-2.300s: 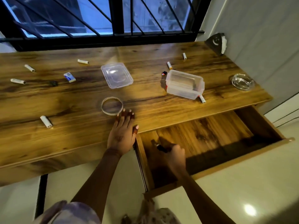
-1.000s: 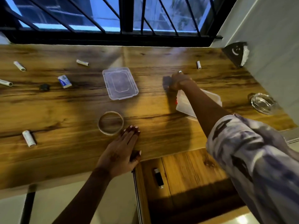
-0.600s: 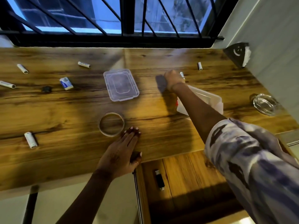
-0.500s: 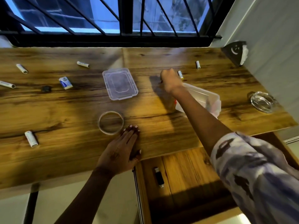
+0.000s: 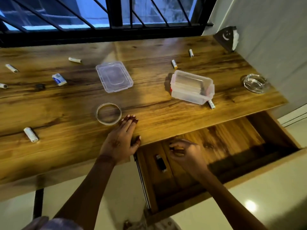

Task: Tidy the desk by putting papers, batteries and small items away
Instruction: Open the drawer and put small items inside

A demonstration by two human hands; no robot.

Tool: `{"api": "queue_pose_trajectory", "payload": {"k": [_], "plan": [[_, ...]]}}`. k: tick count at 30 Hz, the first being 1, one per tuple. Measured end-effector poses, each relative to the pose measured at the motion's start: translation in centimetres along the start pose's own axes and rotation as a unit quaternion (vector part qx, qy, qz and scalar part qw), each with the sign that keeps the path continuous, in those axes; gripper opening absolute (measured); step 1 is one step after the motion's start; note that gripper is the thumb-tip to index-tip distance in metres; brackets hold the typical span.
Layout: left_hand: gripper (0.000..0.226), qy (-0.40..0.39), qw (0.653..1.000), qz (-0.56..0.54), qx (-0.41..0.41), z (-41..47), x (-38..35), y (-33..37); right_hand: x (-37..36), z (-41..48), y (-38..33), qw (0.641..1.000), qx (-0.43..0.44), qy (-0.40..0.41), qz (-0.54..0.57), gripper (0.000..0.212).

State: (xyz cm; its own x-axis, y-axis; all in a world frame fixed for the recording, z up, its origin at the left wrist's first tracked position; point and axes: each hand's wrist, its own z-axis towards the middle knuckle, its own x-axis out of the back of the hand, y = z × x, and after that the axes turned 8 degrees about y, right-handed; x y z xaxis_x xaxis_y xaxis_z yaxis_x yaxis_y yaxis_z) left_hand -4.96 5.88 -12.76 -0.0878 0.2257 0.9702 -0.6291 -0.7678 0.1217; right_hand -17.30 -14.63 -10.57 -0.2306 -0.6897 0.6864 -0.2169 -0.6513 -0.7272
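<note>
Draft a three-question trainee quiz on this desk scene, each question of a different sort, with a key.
1. True or false: the left hand lies flat on the desk, fingertips near the tape ring.
2. Fill in: as the camera sees it, the loose lid lies to the ___ of the clear box.
3. Where does the small black item lie? A. in the clear box; B. in the open drawer; C. on the loose lid.
Key: 1 true; 2 left; 3 B.
</note>
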Motion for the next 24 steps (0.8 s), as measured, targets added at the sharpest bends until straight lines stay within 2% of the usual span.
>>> {"api": "queue_pose_trajectory", "payload": {"k": [3,6,11,13,16,22,24], "plan": [[0.065,0.0,1.0,0.01,0.0,-0.1,-0.2,0.0,-1.1,0.2,1.5,0.995,0.049,-0.054,-0.069,0.024],[0.066,-0.001,1.0,0.013,-0.001,-0.2,-0.1,0.0,-2.6,0.8,3.5,0.977,0.025,-0.161,-0.139,0.028],[0.067,0.0,1.0,0.001,-0.004,0.0,-0.2,-0.1,-3.8,0.9,4.8,0.948,0.015,-0.198,-0.249,0.028],[0.068,0.002,1.0,0.001,-0.005,-0.1,-0.3,-0.1,-4.0,0.7,5.1,0.945,0.015,-0.193,-0.265,0.03],[0.067,-0.002,1.0,-0.002,-0.005,-0.1,-0.5,-0.2,-3.9,0.4,5.6,0.959,0.005,-0.174,-0.225,0.031],[0.064,-0.001,1.0,-0.01,0.026,-1.3,-0.6,1.4,-0.4,-2.9,4.3,0.985,0.018,-0.051,-0.164,0.037],[0.076,-0.013,0.999,-0.017,0.035,-2.1,-0.4,2.7,0.9,-4.9,4.1,0.989,0.022,-0.025,-0.145,0.051]]}}
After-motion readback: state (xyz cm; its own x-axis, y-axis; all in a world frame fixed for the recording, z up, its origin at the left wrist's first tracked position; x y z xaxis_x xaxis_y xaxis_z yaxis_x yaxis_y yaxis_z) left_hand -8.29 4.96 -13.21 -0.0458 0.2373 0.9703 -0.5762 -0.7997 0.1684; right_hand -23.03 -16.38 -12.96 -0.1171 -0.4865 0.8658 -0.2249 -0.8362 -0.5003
